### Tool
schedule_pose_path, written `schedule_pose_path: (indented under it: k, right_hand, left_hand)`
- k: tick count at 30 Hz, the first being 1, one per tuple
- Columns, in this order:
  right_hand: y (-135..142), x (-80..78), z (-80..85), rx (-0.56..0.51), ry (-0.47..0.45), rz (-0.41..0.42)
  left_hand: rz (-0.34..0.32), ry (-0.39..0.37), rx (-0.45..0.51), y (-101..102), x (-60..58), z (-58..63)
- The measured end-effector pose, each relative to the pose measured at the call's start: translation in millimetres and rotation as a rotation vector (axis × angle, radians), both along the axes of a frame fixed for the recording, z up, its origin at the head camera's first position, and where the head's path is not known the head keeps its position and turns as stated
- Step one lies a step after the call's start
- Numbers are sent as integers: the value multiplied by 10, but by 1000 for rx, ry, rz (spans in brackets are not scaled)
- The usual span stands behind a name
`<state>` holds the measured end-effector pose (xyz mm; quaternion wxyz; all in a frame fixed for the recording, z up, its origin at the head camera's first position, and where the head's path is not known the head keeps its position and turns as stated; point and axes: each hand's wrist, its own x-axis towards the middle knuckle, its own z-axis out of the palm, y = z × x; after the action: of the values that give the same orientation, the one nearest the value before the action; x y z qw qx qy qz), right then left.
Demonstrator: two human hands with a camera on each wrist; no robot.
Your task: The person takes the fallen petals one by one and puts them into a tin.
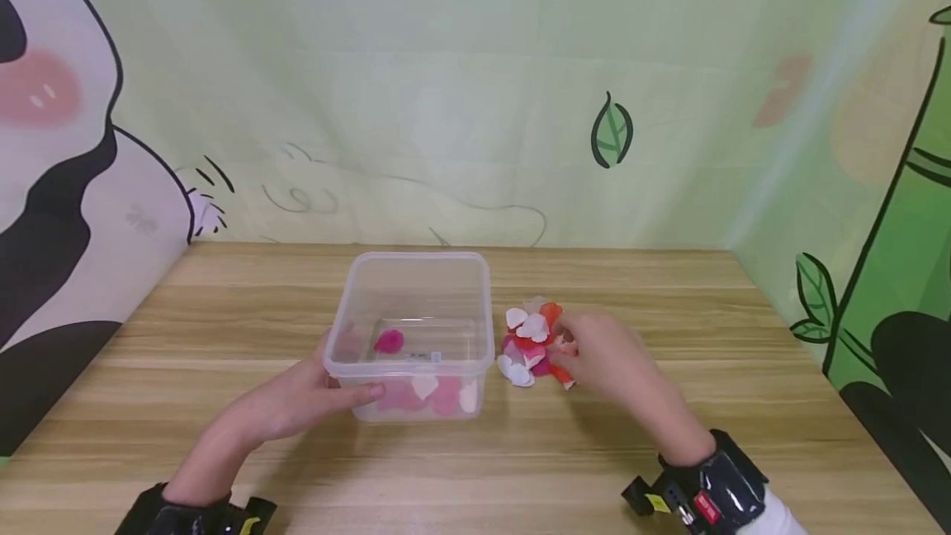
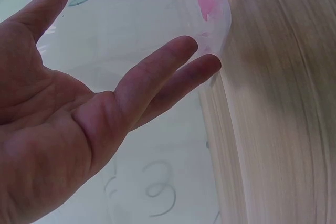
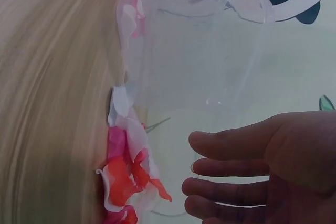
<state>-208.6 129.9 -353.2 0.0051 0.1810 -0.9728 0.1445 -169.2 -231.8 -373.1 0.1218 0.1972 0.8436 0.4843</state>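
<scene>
Left of the frame's centre, the left hand point(image 1: 308, 395) spans the near left corner of a translucent plastic storage box point(image 1: 416, 371), thumb along its front wall; the left wrist view shows the thumb spread wide from straight fingers. The lidless box is squarish, with no marked long axis; a magenta petal point(image 1: 389, 342) lies on its floor towards the left, and pink and white petals point(image 1: 446, 397) show through the front wall.

Just right of the box, near the middle of the frame, is a loose pile of petals point(image 1: 532, 343) in white, red, orange and pink, roughly round. It lies between the box and the right hand point(image 1: 605, 357), which is by far the nearer hand, its fingertips at the pile's right edge. In the right wrist view those fingers are loosely straight, thumb apart, with nothing seen between them.

Beneath is a wood-grain tabletop point(image 1: 669, 287). Behind it, a pale green backdrop point(image 1: 475, 122) carries a panda point(image 1: 141, 196) at the left, a leaf point(image 1: 612, 134) right of centre and bamboo point(image 1: 902, 271) at the right edge.
</scene>
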Motion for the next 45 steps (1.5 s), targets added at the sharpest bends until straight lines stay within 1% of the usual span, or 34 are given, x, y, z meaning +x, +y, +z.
schedule_pose_path:
  k: [6, 12, 20, 28, 34, 39, 45]
  right_hand:
    - [27, -54, -43, 56, -35, 0]
    - [63, -89, -101, 100, -62, 10]
    - [95, -135, -177, 123, -79, 10]
    - [92, -158, -295, 108, -73, 28]
    - [103, -160, -321, 100, -44, 35]
    - [113, -167, -290, 77, -14, 25]
    - [107, -146, -195, 9, -22, -11]
  left_hand:
    - [3, -6, 2, 7, 5, 5]
    - [6, 10, -10, 8, 7, 7]
    - [-4, 25, -14, -5, -8, -7]
    - [-15, 8, 16, -3, -2, -6]
    - [-19, 1, 22, -3, 0, -6]
    - [-17, 9, 20, -4, 4, -4]
    - [-17, 8, 20, -4, 6, 0]
